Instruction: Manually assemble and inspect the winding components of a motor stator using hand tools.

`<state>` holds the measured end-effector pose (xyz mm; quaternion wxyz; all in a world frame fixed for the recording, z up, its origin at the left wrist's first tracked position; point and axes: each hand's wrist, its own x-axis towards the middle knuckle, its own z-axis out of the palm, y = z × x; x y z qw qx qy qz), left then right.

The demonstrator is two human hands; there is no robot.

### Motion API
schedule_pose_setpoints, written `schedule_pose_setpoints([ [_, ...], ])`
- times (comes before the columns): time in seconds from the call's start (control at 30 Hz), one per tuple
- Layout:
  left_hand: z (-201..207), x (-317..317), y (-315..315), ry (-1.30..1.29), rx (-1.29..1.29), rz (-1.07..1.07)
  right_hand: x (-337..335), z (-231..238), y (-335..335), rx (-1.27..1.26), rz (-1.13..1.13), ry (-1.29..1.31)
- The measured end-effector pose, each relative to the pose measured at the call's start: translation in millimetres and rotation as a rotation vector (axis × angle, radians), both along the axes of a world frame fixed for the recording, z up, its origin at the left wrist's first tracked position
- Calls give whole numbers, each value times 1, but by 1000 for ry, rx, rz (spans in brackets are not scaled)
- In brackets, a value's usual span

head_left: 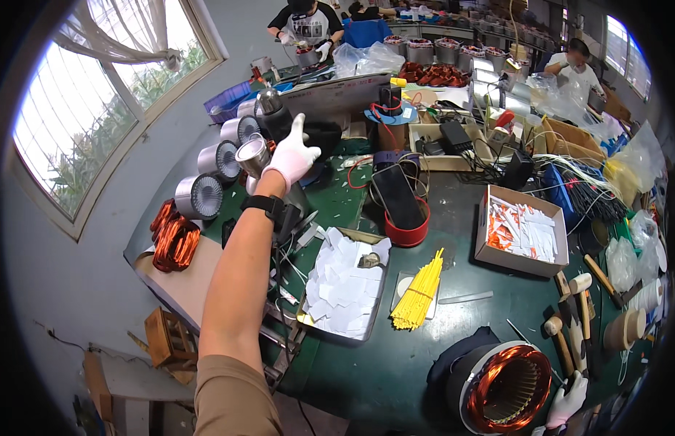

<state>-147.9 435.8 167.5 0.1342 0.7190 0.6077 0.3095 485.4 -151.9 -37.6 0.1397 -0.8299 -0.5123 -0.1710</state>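
My left arm stretches far forward over the table. My left hand (294,156), in a white glove, has its thumb and one finger spread apart; its other fingers are partly hidden. Right beside it stands a steel cup (253,154), and a dark bottle with a metal top (272,109) is just beyond; whether the hand touches them I cannot tell. At the lower right, my gloved right hand (568,402) lies by wooden-handled hammers (560,345), fingers loosely stretched. Near it sits a motor stator (504,389) with copper windings, resting on dark cloth.
A box of white paper pieces (344,283), yellow tubes (419,291) and a carton of slips (522,229) lie mid-table. A phone (397,196) leans in a red holder. Metal stator housings (199,196) and copper coils (176,243) line the left. Two co-workers (308,29) sit farther back.
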Motion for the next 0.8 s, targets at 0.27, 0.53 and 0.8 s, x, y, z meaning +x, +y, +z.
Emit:
schedule_pose_setpoints([
  [0.27,9,-16,-115,168,-182,-214,-7,11,4,-30,-7,17],
  [0.53,22,-36,-282,226,-246,-71,9,-2,-2,-64,-30,-30],
  [0.8,-50,27,-355,513,-40,-260,-42,45,26,18,40,-276],
])
